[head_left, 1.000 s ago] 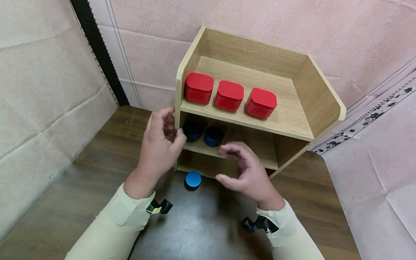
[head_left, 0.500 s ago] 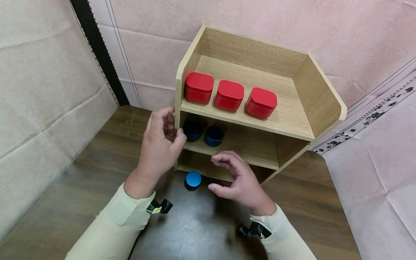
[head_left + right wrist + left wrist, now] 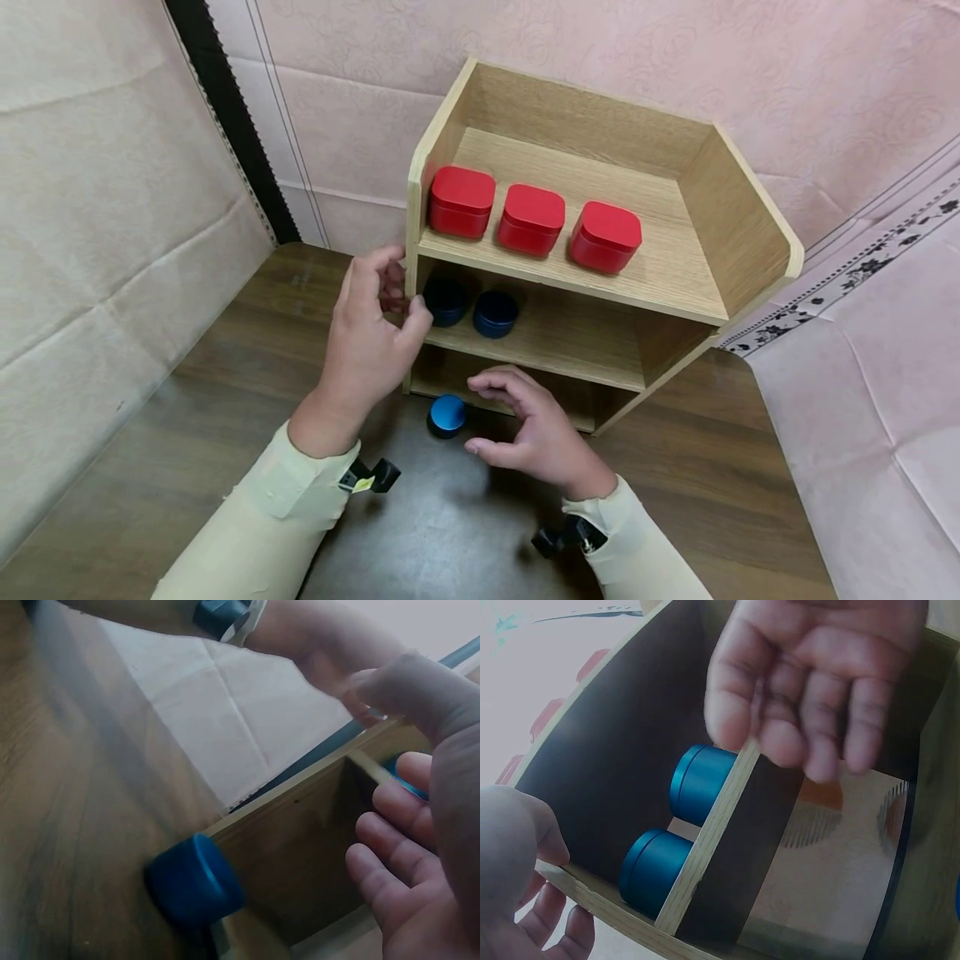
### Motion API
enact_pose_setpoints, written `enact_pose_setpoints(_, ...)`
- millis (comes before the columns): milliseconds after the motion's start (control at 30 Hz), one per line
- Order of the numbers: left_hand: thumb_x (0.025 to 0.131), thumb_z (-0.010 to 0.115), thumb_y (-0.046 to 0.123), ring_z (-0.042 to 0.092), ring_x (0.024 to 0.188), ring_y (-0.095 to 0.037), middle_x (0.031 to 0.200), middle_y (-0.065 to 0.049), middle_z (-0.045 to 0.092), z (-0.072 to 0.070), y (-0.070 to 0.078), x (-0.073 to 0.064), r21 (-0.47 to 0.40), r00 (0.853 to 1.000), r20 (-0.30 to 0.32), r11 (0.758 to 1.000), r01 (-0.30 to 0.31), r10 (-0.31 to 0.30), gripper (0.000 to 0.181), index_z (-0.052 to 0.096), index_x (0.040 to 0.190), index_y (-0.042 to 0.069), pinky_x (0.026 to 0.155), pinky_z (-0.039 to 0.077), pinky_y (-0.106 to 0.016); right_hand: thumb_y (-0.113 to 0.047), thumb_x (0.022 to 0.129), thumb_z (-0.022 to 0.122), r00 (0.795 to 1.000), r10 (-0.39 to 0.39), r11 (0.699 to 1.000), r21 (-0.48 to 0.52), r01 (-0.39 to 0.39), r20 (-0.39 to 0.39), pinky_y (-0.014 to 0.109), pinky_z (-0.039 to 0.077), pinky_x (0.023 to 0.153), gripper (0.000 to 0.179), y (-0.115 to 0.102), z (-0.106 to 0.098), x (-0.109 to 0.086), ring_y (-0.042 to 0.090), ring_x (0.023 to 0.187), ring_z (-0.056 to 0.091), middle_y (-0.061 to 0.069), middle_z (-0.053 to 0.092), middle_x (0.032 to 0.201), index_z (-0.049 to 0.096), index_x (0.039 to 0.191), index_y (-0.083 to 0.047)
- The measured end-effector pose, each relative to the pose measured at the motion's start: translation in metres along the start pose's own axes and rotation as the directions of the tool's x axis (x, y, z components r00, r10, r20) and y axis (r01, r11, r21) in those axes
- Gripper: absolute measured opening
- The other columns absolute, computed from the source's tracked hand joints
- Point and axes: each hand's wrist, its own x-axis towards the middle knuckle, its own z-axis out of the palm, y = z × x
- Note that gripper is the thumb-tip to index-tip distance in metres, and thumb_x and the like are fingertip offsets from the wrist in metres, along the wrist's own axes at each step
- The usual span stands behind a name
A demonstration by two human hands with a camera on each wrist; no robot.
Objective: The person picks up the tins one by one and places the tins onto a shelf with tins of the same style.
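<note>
A wooden shelf unit (image 3: 585, 283) stands on the table. My left hand (image 3: 367, 337) grips its left side panel, with the thumb at the front edge and the fingers on the outer side. On the middle shelf sit two round blue tins, the left tin (image 3: 656, 870) and the right tin (image 3: 496, 315). A third round blue tin (image 3: 447, 416) stands on the table in front of the unit, also visible as the tin (image 3: 196, 881) in the right wrist view. My right hand (image 3: 536, 429) is just right of this tin, apart from it, thumb and fingers spread and holding nothing.
Three red rounded-square tins, the left (image 3: 461, 203), middle (image 3: 531, 220) and right (image 3: 605, 237), stand in a row along the top shelf's front. Patterned cloth (image 3: 337, 108) hangs behind the unit and on both sides.
My right hand has moved left and down, from in front of the middle shelf toward the blue tin on the table. The left hand has kept its place on the side panel.
</note>
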Motion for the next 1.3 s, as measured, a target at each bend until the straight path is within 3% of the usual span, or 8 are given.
enact_pose_setpoints(100,0.099,0.069,0.001,0.059,0.102,-0.022,0.123,-0.017,0.059,0.0,-0.001,0.0,-0.002,1.0,0.005,1.0,0.0,0.0,0.054,0.051,0.15,0.007,0.085,0.063,-0.041,-0.01,0.086,0.098,1.0,0.015,1.0,-0.013,-0.015,0.008,0.036,0.055,0.121,0.071,0.009,0.002,0.0,0.021,0.138,0.067,0.003,0.067,0.147,0.065,0.149,-0.016)
enact_pose_setpoints(200,0.099,0.069,0.001,0.059,0.102,-0.022,0.123,-0.017,0.059,0.0,0.0,-0.001,-0.004,1.0,0.007,1.0,0.001,-0.001,0.055,0.051,0.151,0.008,0.085,0.063,-0.041,-0.012,0.087,0.097,0.999,0.037,0.999,-0.019,-0.037,0.01,0.035,0.056,0.12,0.071,0.018,0.003,0.0,0.031,0.137,0.068,0.011,0.067,0.148,0.064,0.15,-0.015)
enact_pose_setpoints(367,0.099,0.069,0.001,0.059,0.102,-0.022,0.123,-0.017,0.059,0.0,0.001,0.0,-0.008,1.0,0.006,1.0,0.006,-0.006,0.055,0.051,0.15,0.008,0.085,0.063,-0.041,-0.015,0.089,0.096,0.996,0.085,0.996,-0.021,-0.084,0.004,0.033,0.056,0.119,0.072,0.03,0.004,-0.001,0.043,0.137,0.066,0.022,0.067,0.148,0.062,0.152,-0.004)
enact_pose_setpoints(567,0.099,0.069,0.001,0.059,0.103,-0.022,0.124,-0.017,0.059,0.0,0.001,0.0,-0.005,1.0,0.012,1.0,0.012,-0.012,0.055,0.051,0.151,0.008,0.086,0.063,-0.041,-0.018,0.09,0.096,0.992,0.129,0.991,-0.038,-0.129,-0.005,0.041,0.056,0.12,0.074,0.046,0.008,0.0,0.04,0.137,0.067,0.021,0.068,0.149,0.061,0.154,-0.003)
enact_pose_setpoints(767,0.1,0.069,0.001,0.059,0.103,-0.022,0.124,-0.017,0.058,-0.001,0.001,0.0,-0.002,1.0,0.017,1.0,0.018,-0.018,0.055,0.051,0.151,0.008,0.086,0.063,-0.041,-0.027,0.091,0.096,0.984,0.18,0.978,-0.102,-0.18,-0.014,0.051,0.054,0.122,0.075,0.057,0.014,0.0,0.028,0.14,0.067,0.012,0.07,0.151,0.062,0.155,-0.009)
enact_pose_setpoints(933,0.1,0.069,0.001,0.059,0.102,-0.022,0.124,-0.016,0.059,-0.001,0.001,0.0,0.001,1.0,0.018,1.0,0.022,-0.022,0.055,0.051,0.151,0.008,0.086,0.063,-0.041,-0.033,0.089,0.098,0.974,0.222,0.96,-0.165,-0.224,-0.034,0.051,0.054,0.122,0.077,0.064,0.02,-0.002,0.018,0.142,0.066,0.004,0.071,0.15,0.063,0.156,-0.019)
enact_pose_setpoints(1133,0.099,0.069,0.0,0.06,0.102,-0.023,0.124,-0.017,0.059,-0.001,0.001,0.0,0.001,0.999,0.015,1.0,0.031,-0.031,0.055,0.051,0.15,0.007,0.087,0.063,-0.041,-0.038,0.087,0.098,0.979,0.2,0.944,-0.261,-0.204,-0.044,0.048,0.054,0.121,0.079,0.069,0.029,-0.003,0.017,0.142,0.064,-0.001,0.07,0.151,0.062,0.156,-0.023)
enact_pose_setpoints(1300,0.099,0.069,0.001,0.059,0.102,-0.022,0.123,-0.016,0.059,-0.001,0.001,-0.001,0.008,0.999,0.014,0.999,0.031,-0.031,0.055,0.051,0.15,0.008,0.086,0.063,-0.04,-0.045,0.087,0.098,0.979,0.199,0.912,-0.359,-0.2,-0.039,0.048,0.055,0.119,0.081,0.069,0.035,-0.003,0.017,0.141,0.063,-0.006,0.066,0.152,0.062,0.157,-0.025)
